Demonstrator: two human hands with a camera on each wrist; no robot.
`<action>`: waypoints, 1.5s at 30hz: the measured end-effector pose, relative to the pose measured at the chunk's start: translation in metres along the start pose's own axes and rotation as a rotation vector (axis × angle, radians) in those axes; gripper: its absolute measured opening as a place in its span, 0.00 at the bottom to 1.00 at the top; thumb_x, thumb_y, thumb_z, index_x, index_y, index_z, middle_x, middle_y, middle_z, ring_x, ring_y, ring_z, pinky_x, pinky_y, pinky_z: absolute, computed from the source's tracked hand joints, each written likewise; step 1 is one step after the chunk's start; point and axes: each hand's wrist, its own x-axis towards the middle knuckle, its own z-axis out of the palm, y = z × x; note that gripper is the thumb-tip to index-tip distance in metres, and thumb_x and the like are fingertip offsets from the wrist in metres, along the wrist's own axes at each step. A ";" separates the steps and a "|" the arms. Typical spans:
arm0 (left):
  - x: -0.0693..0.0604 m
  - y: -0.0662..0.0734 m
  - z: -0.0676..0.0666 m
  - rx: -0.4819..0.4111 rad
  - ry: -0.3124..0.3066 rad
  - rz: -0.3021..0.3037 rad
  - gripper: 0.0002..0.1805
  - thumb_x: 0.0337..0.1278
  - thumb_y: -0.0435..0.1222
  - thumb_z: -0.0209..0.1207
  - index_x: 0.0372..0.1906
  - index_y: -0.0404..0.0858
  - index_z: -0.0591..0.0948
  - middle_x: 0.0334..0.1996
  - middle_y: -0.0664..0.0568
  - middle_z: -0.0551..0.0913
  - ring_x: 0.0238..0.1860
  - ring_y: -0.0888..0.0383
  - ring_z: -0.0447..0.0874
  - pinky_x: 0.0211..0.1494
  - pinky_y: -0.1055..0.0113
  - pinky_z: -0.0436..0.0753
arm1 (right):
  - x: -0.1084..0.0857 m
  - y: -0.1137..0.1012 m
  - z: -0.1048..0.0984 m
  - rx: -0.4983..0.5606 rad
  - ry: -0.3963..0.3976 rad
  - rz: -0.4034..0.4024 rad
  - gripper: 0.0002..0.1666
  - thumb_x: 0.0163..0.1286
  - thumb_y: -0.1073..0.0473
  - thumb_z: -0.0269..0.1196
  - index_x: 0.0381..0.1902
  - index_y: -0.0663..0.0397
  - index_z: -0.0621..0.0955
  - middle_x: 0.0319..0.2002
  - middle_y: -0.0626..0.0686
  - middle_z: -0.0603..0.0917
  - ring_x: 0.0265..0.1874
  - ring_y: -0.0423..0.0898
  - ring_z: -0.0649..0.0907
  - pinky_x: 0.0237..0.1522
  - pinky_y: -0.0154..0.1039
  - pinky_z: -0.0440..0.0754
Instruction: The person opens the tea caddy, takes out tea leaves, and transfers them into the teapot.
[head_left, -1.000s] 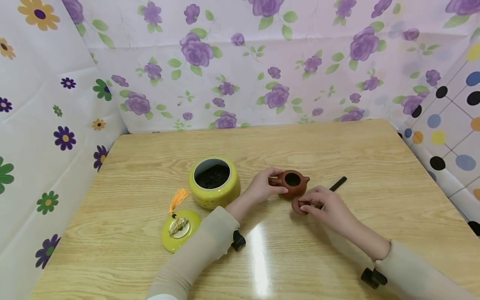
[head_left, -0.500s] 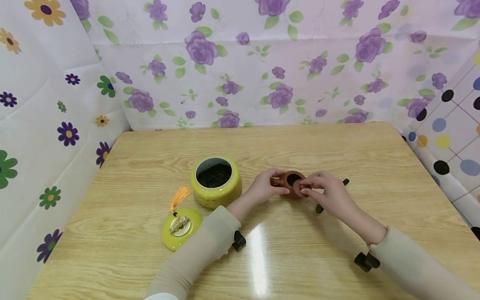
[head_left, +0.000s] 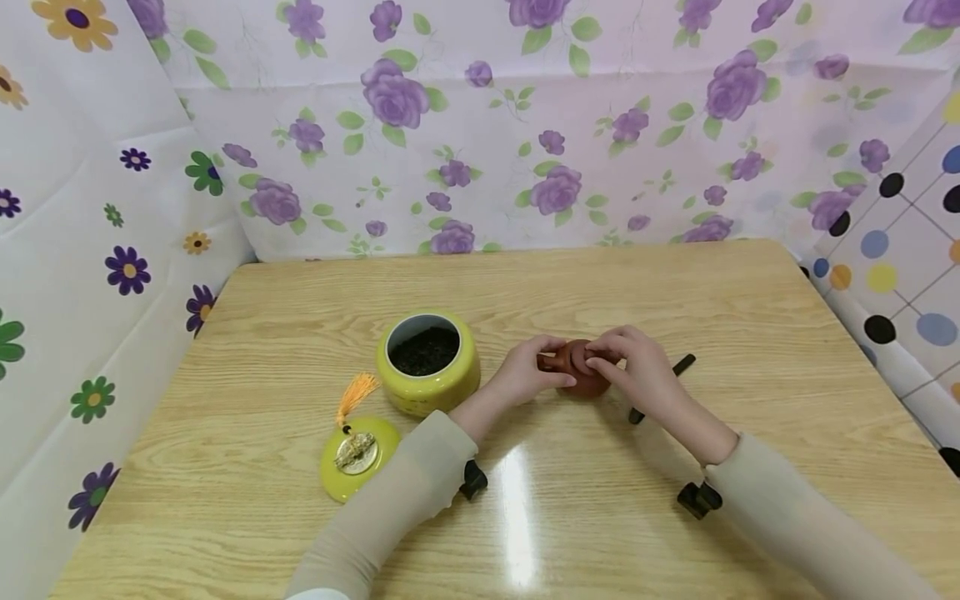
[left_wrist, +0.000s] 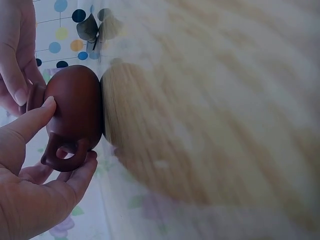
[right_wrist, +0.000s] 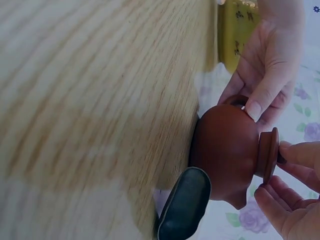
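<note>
A small reddish-brown clay teapot (head_left: 588, 387) stands upright on the wooden table. My left hand (head_left: 521, 373) holds it at the handle side, the thumb (left_wrist: 37, 119) against the body and the other fingers around the far side. My right hand (head_left: 643, 372) pinches the knob of the teapot lid (right_wrist: 270, 155) between thumb and fingers. That lid sits at the pot's mouth, covering the opening; whether it is fully seated I cannot tell. Beside the pot, partly behind my right hand in the head view, lies a dark scoop (right_wrist: 185, 205) with a hollowed end.
Left of my left hand stands a yellow jar (head_left: 431, 392) holding dark, loose tea leaves (head_left: 426, 352). Its yellow lid (head_left: 341, 479), with an orange tassel (head_left: 356, 396), lies nearby next to my left sleeve. Flowered cloth (head_left: 465, 133) hangs behind the wooden table (head_left: 360, 292).
My right hand has brought the teapot lid up and leftward from beside the pot onto its mouth, covering the dark opening. My left hand has stayed on the teapot.
</note>
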 end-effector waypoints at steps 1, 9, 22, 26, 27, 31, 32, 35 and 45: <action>0.000 0.000 0.000 0.004 0.000 0.001 0.30 0.51 0.34 0.68 0.61 0.35 0.73 0.60 0.47 0.76 0.56 0.52 0.78 0.54 0.68 0.80 | 0.001 0.000 0.001 -0.003 0.002 -0.003 0.09 0.61 0.66 0.66 0.40 0.62 0.84 0.40 0.61 0.81 0.35 0.53 0.80 0.33 0.47 0.81; -0.003 0.005 -0.001 0.002 -0.001 0.006 0.29 0.52 0.34 0.68 0.61 0.35 0.74 0.59 0.46 0.77 0.56 0.52 0.78 0.55 0.67 0.80 | 0.006 -0.002 0.003 -0.010 -0.028 0.026 0.09 0.63 0.67 0.65 0.40 0.64 0.84 0.42 0.64 0.80 0.39 0.57 0.80 0.37 0.51 0.83; -0.005 0.006 -0.003 0.159 0.001 0.054 0.30 0.54 0.37 0.67 0.62 0.35 0.72 0.59 0.45 0.77 0.57 0.53 0.77 0.58 0.66 0.78 | 0.008 -0.003 0.006 -0.041 -0.051 0.058 0.10 0.64 0.65 0.64 0.42 0.65 0.83 0.43 0.64 0.80 0.42 0.59 0.81 0.41 0.54 0.83; -0.009 0.008 -0.005 0.217 0.004 0.058 0.32 0.54 0.38 0.67 0.63 0.34 0.71 0.61 0.44 0.75 0.59 0.51 0.76 0.60 0.63 0.78 | 0.008 -0.004 0.006 -0.045 -0.051 0.063 0.11 0.64 0.63 0.64 0.43 0.64 0.83 0.43 0.64 0.80 0.42 0.59 0.81 0.42 0.54 0.83; -0.010 0.010 -0.006 0.230 0.006 0.060 0.32 0.53 0.38 0.67 0.63 0.34 0.71 0.61 0.44 0.75 0.59 0.51 0.76 0.61 0.62 0.78 | 0.009 -0.005 0.006 -0.042 -0.048 0.065 0.12 0.64 0.62 0.64 0.43 0.64 0.83 0.43 0.64 0.80 0.43 0.59 0.80 0.42 0.54 0.83; -0.017 0.018 -0.013 0.269 0.016 0.080 0.33 0.52 0.39 0.68 0.63 0.34 0.71 0.62 0.44 0.74 0.61 0.48 0.74 0.63 0.58 0.76 | 0.009 -0.008 0.004 -0.040 -0.031 0.056 0.15 0.64 0.60 0.65 0.44 0.65 0.82 0.43 0.63 0.80 0.44 0.59 0.80 0.42 0.55 0.82; -0.020 0.021 -0.014 0.276 0.020 0.088 0.33 0.52 0.39 0.68 0.63 0.34 0.71 0.62 0.44 0.74 0.61 0.48 0.73 0.63 0.57 0.75 | 0.009 -0.009 0.003 -0.038 -0.026 0.051 0.16 0.65 0.59 0.65 0.46 0.65 0.82 0.44 0.63 0.80 0.44 0.59 0.80 0.42 0.55 0.83; -0.028 0.026 -0.021 0.289 0.028 0.107 0.33 0.53 0.39 0.67 0.64 0.35 0.71 0.63 0.44 0.73 0.62 0.47 0.72 0.64 0.56 0.75 | 0.010 -0.015 0.000 -0.027 -0.007 0.025 0.19 0.65 0.57 0.64 0.49 0.65 0.80 0.45 0.63 0.80 0.45 0.59 0.80 0.42 0.54 0.82; -0.068 0.028 -0.041 0.267 0.095 0.219 0.28 0.56 0.38 0.65 0.61 0.33 0.73 0.59 0.40 0.75 0.60 0.45 0.73 0.64 0.52 0.74 | 0.017 -0.034 -0.002 0.046 0.061 -0.086 0.23 0.63 0.58 0.67 0.53 0.64 0.78 0.49 0.63 0.80 0.50 0.58 0.78 0.51 0.57 0.79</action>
